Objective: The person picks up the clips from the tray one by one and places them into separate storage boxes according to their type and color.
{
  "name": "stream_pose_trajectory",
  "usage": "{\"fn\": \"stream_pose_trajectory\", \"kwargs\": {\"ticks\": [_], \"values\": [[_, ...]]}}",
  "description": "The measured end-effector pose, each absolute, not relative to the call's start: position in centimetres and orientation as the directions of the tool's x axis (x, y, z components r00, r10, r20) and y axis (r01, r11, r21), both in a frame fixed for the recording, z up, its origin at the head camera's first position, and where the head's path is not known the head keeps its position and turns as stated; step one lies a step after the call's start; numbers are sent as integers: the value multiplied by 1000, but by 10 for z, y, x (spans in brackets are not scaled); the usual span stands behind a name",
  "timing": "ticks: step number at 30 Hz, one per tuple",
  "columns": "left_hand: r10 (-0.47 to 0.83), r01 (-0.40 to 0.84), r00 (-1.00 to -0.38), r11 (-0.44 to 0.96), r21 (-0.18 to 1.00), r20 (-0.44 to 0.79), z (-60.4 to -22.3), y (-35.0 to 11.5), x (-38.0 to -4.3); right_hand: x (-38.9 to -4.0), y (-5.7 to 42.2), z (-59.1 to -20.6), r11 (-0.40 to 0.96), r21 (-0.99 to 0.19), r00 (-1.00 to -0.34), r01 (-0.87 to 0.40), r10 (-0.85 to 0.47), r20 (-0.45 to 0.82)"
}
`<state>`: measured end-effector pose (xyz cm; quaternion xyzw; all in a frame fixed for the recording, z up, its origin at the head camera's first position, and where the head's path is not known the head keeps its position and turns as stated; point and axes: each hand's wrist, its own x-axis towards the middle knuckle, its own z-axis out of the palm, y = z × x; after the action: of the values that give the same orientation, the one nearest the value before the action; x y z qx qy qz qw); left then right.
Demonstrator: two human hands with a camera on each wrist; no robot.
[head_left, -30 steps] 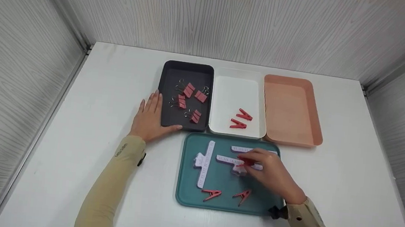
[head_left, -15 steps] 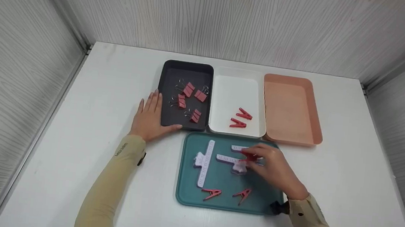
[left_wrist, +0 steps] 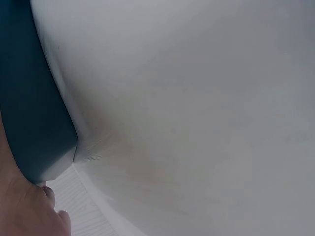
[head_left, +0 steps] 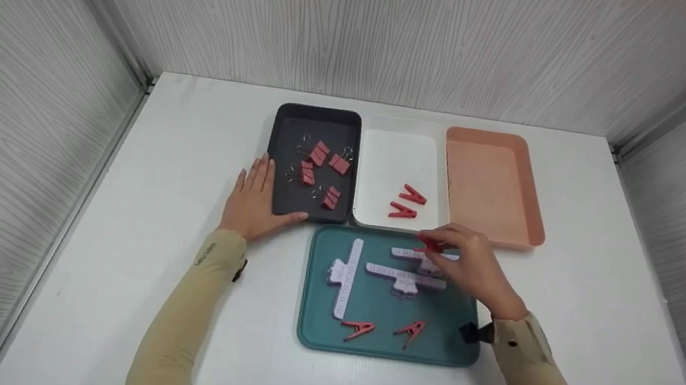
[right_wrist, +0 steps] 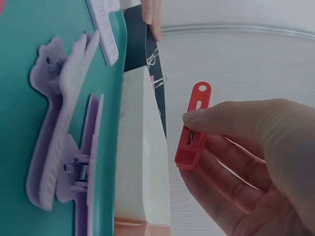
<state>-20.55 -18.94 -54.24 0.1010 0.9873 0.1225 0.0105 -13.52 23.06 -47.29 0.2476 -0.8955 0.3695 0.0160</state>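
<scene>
Between thumb and fingers my right hand (head_left: pixel 472 263) pinches a red clothespin (right_wrist: pixel 193 127), held above the far edge of the teal tray (head_left: pixel 315 336). My left hand (head_left: pixel 251 203) lies with fingers spread along the left side and near corner of the black tray (head_left: pixel 319 113). On the teal tray are a purple ruler-shaped clip (head_left: pixel 346 279) on the left, a second purple clip (head_left: pixel 405 278) in the middle and a third purple clip (head_left: pixel 403 252) partly behind the right hand. Two more red clothespins, one left (head_left: pixel 358 330) and one right (head_left: pixel 410 334), lie near its front edge.
Several pink binder clips (head_left: pixel 318 152) lie in the black tray. Beside it stands a white tray (head_left: pixel 402 144) with two red clothespins (head_left: pixel 403 210) inside. An orange tray (head_left: pixel 490 182) adjoins it on the right. Wood-grain panels (head_left: pixel 359 35) enclose the white table (head_left: pixel 183 137).
My right hand has moved away from the middle purple clip, up toward the white tray's near edge, carrying the red clothespin. The left hand has stayed in place.
</scene>
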Motion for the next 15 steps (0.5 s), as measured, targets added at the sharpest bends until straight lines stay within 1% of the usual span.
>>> {"fn": "stream_pose_trajectory", "kwargs": {"ticks": [8, 15], "values": [[208, 204, -978, 943, 262, 15, -541, -189, -206, -153, 234, -465, 610, -639, -877, -468, -407, 255], [202, 194, -979, 948, 254, -6, -544, -189, -207, -173, 233, -464, 603, -649, -883, -463, -374, 283]]}}
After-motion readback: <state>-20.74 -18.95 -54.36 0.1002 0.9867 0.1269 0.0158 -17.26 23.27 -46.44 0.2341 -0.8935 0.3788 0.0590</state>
